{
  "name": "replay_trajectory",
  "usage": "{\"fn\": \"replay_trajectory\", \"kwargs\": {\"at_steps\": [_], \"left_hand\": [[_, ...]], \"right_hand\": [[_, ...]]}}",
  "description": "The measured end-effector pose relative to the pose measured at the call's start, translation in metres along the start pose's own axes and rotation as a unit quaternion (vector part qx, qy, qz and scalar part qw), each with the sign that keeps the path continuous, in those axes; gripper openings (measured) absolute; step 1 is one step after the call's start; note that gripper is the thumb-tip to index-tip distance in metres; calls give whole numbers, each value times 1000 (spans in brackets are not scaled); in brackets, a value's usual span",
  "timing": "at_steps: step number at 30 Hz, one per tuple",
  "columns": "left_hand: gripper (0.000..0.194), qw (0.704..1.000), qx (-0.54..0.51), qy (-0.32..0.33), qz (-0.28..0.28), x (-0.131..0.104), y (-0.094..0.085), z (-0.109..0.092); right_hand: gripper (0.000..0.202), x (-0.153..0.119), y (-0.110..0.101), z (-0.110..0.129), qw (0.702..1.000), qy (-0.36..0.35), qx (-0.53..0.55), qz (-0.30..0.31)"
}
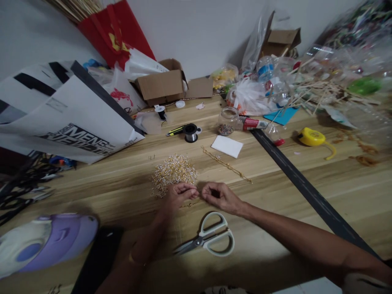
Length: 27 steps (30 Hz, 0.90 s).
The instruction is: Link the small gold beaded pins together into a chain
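Gold chain [190, 203] | pinched by L hand [179, 195] + R hand [221, 197] fingers | bead pile [174, 171] behind | scissors [210, 239] near

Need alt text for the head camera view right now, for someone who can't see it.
Two bare hands, left hand and right hand, meet fingertip to fingertip over a short gold chain piece on a wooden table, just below a pile of small gold and silver links. White-handled scissors lie nearer the person; bags, boxes and craft clutter line the wall.

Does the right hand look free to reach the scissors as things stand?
Probably yes. The scissors lie uncovered on the table just below the right hand, but its fingertips are pinched on a small gold chain piece with the left hand.
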<state>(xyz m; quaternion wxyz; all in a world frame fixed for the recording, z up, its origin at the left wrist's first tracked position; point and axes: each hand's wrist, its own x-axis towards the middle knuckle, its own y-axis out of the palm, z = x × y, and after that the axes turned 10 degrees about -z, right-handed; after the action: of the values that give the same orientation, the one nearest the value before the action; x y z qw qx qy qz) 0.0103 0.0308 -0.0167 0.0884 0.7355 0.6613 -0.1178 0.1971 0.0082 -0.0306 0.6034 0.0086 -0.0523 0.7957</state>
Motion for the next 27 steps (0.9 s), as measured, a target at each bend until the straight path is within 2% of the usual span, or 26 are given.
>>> {"fn": "replay_trajectory", "kwargs": {"at_steps": [8,27], "left_hand": [[25,999,-34,-6,0,1,-1,5],[24,1000,-17,-9,20,0,0,0]], "right_hand": [[22,-1,-1,-1,1000,1,0,0],[17,0,0,-1,1000,1,-10,2]]}}
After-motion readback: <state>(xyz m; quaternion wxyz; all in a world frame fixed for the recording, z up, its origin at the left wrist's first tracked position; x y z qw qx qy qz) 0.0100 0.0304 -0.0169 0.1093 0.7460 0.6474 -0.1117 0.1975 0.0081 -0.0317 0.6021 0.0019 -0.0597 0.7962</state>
